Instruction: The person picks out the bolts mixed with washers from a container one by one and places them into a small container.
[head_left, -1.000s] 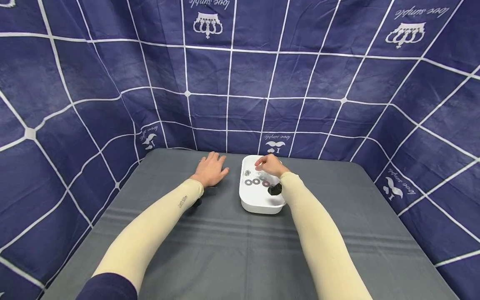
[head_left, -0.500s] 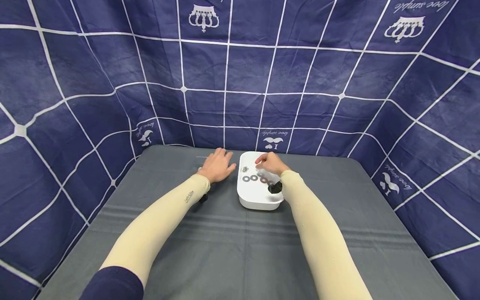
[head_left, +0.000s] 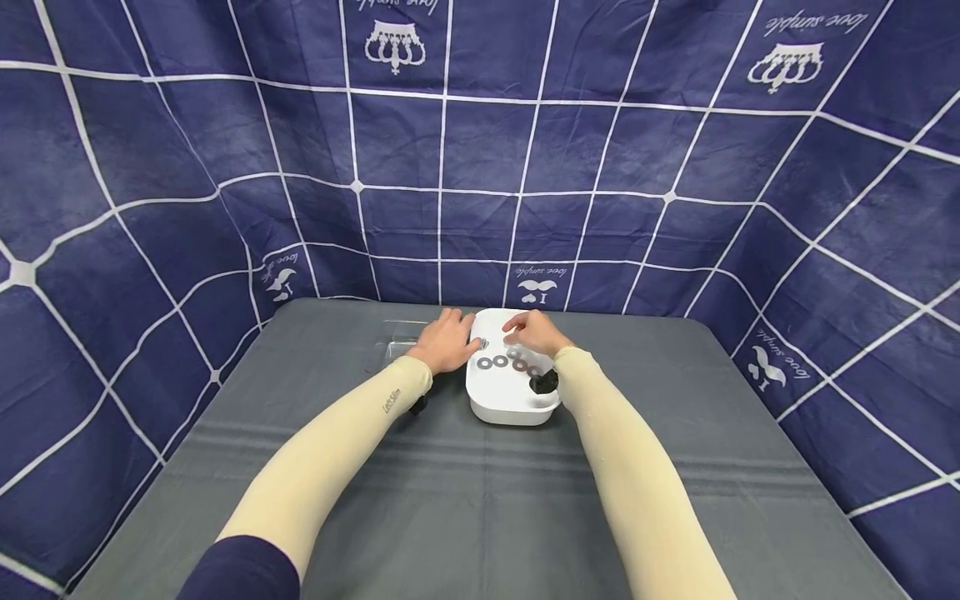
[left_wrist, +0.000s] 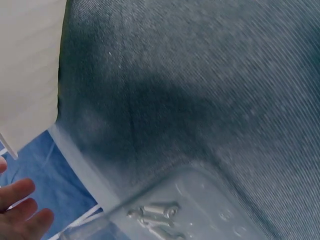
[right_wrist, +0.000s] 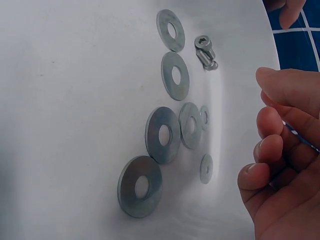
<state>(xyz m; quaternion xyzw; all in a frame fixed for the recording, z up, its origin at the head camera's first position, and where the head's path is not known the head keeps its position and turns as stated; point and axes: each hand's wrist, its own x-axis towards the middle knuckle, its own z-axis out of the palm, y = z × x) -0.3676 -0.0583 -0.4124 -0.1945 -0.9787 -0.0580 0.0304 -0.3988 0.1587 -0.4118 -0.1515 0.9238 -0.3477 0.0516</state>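
My left hand [head_left: 446,342] is at the left rim of a white tray [head_left: 513,398], fingers extended and nothing visible in them. In the left wrist view, its fingertips [left_wrist: 22,215] show low at the left, below the tray wall [left_wrist: 30,65]. Over the tray's far right part hangs my right hand [head_left: 538,332]. The right wrist view shows this hand [right_wrist: 287,145] with loosely bent fingers and nothing visible between them. Several flat washers [right_wrist: 153,126] of different sizes lie on the tray floor [right_wrist: 70,110], and metal screws [right_wrist: 204,52] lie near its side.
A clear container [head_left: 390,332] sits left of my left hand. In the left wrist view this container [left_wrist: 215,205] has metal screws [left_wrist: 159,210] in it. Grey cloth [head_left: 480,500] covers the table, and a blue curtain [head_left: 585,142] with white lines stands behind.
My left hand has moved right to the tray's rim, leaving the clear container more exposed. The right hand has stayed over the tray, and the head view has shifted slightly.
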